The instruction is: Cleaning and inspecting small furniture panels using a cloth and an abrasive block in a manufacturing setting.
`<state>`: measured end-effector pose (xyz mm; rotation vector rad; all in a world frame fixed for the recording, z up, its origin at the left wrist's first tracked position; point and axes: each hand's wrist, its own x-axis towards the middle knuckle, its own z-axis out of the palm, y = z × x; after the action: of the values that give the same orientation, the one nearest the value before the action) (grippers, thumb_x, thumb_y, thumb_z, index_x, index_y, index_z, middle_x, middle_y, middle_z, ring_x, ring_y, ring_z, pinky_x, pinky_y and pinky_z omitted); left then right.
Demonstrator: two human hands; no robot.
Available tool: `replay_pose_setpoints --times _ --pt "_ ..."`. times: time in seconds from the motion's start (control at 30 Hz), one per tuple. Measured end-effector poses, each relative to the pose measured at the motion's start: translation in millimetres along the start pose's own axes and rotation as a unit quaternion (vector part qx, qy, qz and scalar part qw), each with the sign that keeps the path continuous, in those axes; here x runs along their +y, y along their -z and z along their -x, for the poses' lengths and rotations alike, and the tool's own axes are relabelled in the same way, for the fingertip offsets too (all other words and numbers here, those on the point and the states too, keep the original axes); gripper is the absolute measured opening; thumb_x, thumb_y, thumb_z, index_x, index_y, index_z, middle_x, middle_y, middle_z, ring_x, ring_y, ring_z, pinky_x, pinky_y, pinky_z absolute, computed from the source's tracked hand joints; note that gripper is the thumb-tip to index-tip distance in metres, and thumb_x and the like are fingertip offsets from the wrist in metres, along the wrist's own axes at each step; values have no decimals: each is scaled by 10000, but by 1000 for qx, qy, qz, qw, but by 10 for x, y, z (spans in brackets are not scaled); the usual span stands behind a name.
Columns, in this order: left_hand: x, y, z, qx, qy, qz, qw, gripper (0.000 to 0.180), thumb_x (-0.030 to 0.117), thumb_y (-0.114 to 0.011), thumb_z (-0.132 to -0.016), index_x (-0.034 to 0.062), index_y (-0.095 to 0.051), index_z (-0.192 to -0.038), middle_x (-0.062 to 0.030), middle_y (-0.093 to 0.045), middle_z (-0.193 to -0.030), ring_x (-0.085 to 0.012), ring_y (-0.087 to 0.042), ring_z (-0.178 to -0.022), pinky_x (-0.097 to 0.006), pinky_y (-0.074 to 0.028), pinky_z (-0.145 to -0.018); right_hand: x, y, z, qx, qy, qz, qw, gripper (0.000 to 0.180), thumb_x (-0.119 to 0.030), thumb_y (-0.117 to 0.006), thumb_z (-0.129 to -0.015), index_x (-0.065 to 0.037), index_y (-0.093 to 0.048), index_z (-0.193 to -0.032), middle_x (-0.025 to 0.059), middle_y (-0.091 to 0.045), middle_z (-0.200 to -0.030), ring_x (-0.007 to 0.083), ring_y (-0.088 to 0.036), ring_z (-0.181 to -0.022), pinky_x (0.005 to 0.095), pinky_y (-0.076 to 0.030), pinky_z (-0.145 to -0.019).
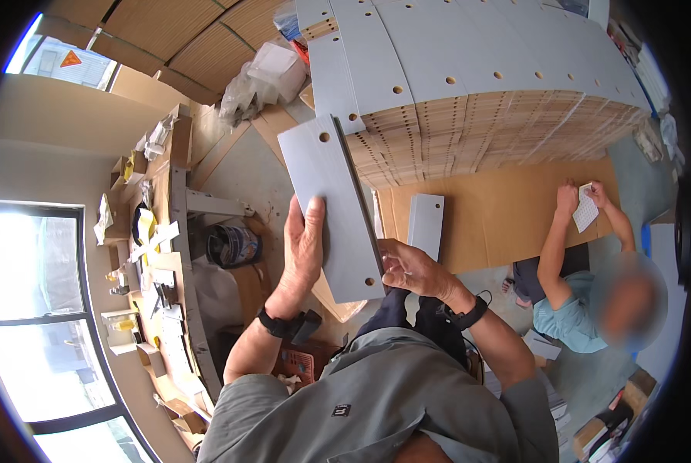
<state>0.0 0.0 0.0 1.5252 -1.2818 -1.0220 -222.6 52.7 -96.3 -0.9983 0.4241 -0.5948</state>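
A long grey board (326, 224) with a round hole near each end is held up in front of me, tilted. My left hand (305, 243) grips its left edge, the thumb lying on the grey face. At the lower right edge, my right hand (416, 268) has its fingers against the board's side. Just beyond my right hand, a smaller stack of grey boards (426, 224) lies on the brown cardboard sheet (492, 224). Behind it rises a large pile of the same holed boards (484, 116), their brown edges facing me.
On the right a co-worker (573, 301) holds a white perforated sheet (586, 210) over the cardboard. A cluttered workbench (177, 293) runs along the left, with a dark bucket (236, 245) beside it. Plastic bags (264, 77) lie at the back. A red crate (295, 364) sits by my left arm.
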Motion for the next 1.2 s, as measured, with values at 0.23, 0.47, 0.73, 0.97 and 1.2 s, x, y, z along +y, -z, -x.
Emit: replay_pose_setpoints --times 0.23,0.47,0.73,0.97,1.2 --pt "252 298 -1018 -67 46 98 992 539 462 -507 -1023 -6 -527 -1288 -71 -636 -1091 -127 -622 -956 -286 -535 -815 379 214 212 109 -2 -25 994 679 -420 -672 -939 17 -441 -1405 170 -584 -1282 214 -635 -1063 332 -530 -908" --pt "294 232 -1956 -93 53 116 988 585 464 -489 -1016 -57 -525 -1279 -142 -641 -1129 -220 -656 -977 -338 -552 -847 647 278 800 276 -58 24 959 601 -378 -633 -967 27 -463 -1377 174 -605 -1264 189 -645 -1025 310 -534 -856" --pt "52 -121 -2602 -63 21 19 998 569 380 -483 -965 -85 -512 -1293 -219 -632 -1150 -279 -657 -1000 -424 -549 -851 713 106 1096 400 -46 27 915 466 -264 -548 -1016 11 -465 -1382 153 -608 -1250 190 -638 -1019 326 -546 -850" --pt "183 -325 -2421 -87 110 133 981 564 405 -455 -988 -45 -508 -1324 -178 -637 -1175 -277 -662 -997 -401 -548 -862 823 77 1023 432 -38 4 901 452 -253 -549 -1018 8 -473 -1378 148 -613 -1247 183 -638 -1016 316 -547 -843" --pt "186 -224 -2267 -124 92 214 965 664 490 -436 -1003 2 -380 -1450 -165 -477 -1407 -272 -516 -1254 -416 -463 -1033 865 153 797 412 -54 15 909 458 -287 -570 -1014 7 -498 -1358 136 -629 -1236 181 -642 -1019 308 -539 -848"
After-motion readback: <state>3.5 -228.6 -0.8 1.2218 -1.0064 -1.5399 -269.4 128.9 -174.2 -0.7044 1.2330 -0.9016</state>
